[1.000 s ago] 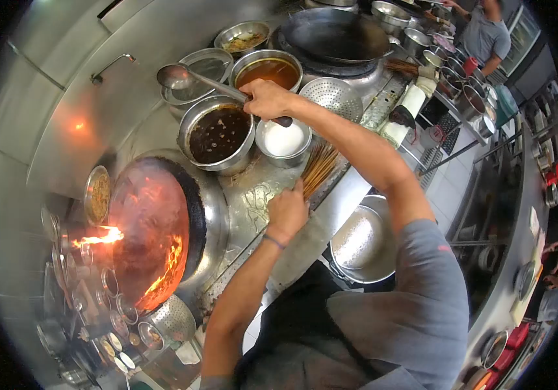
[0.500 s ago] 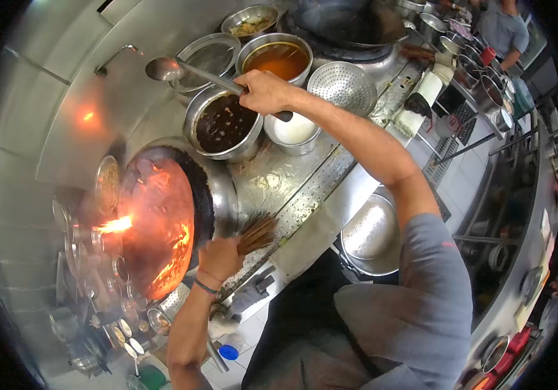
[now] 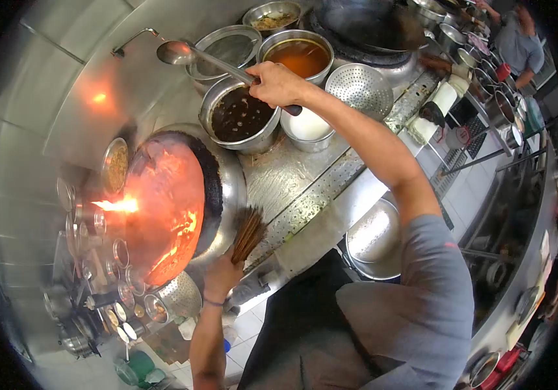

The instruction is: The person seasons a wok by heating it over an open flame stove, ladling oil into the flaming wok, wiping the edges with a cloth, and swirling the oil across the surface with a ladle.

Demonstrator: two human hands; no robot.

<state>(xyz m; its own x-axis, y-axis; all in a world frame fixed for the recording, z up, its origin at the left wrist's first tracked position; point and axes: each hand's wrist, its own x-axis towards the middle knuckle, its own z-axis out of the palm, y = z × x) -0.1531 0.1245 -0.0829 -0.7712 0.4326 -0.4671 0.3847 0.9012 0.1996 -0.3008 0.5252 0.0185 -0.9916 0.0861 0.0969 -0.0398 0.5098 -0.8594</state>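
My right hand (image 3: 279, 86) is closed around the handle of a ladle (image 3: 217, 62), whose bowl hangs at the upper left, above the row of bowls. Below the ladle stands a metal bowl of dark sauce (image 3: 233, 120), beside a container of white contents (image 3: 308, 125). My left hand (image 3: 222, 276) grips a bamboo wok brush (image 3: 249, 234), bristles pointing up, close to the metal counter edge. Left of the brush is a round wok burner (image 3: 165, 214), glowing orange with flames; whether a wok sits in it I cannot tell.
A pot of amber liquid (image 3: 299, 57), a perforated strainer (image 3: 360, 90) and a dark wok (image 3: 366, 26) are at the back. An empty metal pot (image 3: 375, 239) is by my waist. Another person (image 3: 518, 42) stands at the far right. Several pans and containers crowd the left.
The view has shifted slightly. My left hand is lower, and the brush now stands more upright. My right hand still holds the ladle over the bowls.
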